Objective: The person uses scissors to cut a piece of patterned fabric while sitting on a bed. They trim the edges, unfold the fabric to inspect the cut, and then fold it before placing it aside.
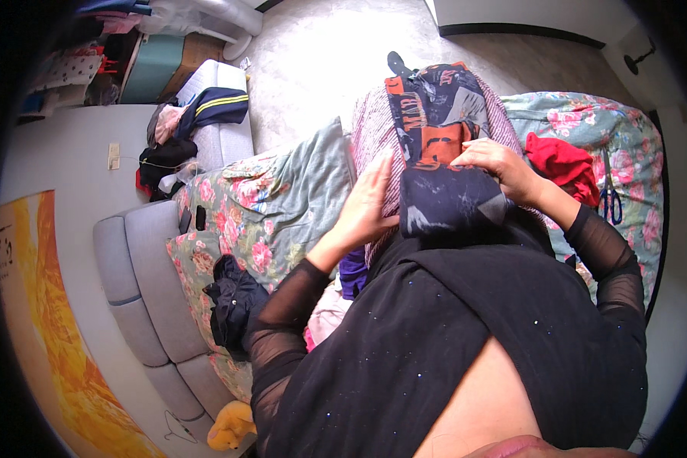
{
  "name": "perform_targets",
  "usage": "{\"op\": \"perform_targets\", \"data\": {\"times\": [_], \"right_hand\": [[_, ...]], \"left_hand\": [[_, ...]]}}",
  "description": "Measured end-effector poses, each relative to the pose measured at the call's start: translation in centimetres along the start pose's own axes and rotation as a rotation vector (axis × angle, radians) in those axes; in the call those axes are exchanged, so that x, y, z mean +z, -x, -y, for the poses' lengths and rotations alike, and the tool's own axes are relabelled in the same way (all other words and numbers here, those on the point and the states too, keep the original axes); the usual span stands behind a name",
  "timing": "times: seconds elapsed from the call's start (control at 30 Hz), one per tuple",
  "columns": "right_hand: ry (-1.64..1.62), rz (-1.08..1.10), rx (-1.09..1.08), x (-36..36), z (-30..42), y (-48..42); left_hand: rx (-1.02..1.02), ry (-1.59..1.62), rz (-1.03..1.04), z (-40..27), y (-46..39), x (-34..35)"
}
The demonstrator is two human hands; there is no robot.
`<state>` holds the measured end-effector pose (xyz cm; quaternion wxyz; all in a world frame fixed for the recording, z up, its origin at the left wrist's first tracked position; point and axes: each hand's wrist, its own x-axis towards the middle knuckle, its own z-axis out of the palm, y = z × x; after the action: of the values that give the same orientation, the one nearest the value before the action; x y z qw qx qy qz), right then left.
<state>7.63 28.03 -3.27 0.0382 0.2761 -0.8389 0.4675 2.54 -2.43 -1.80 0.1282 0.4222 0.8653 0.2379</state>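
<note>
A dark printed garment with orange patches and lettering lies over my lap, on a pink-and-white striped cloth. Its near part is folded over into a dark, grey-streaked flap. My right hand rests on the garment's right side near the fold, fingertips at the orange patch; whether they pinch the fabric I cannot tell. Flat along the left edge, my left hand lies over the striped cloth with its fingers extended and thumb apart, pointing at the folded flap. It grips nothing visible.
Floral bedding spreads on both sides. To the right are a red cloth and scissors. A black garment lies at left by the grey padded headboard. Clothes, including navy striped fabric, lie on a white padded piece.
</note>
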Motion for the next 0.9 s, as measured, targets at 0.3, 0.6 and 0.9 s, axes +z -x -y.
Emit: {"op": "perform_targets", "data": {"times": [0.3, 0.6, 0.9], "right_hand": [[-0.517, -0.029, 0.361, -1.0, -0.7, -0.7], [0.167, 0.010, 0.084, 0.5, -4.4, -0.9], [-0.061, -0.136, -0.044, -2.5, 6.7, -1.4]], "left_hand": [[-0.024, 0.820, -0.270, -0.9, -5.6, 3.1], [-0.257, 0.811, -0.342, -0.4, -6.6, 1.7], [0.068, 0.486, -0.211, -6.5, -4.3, -9.3]]}}
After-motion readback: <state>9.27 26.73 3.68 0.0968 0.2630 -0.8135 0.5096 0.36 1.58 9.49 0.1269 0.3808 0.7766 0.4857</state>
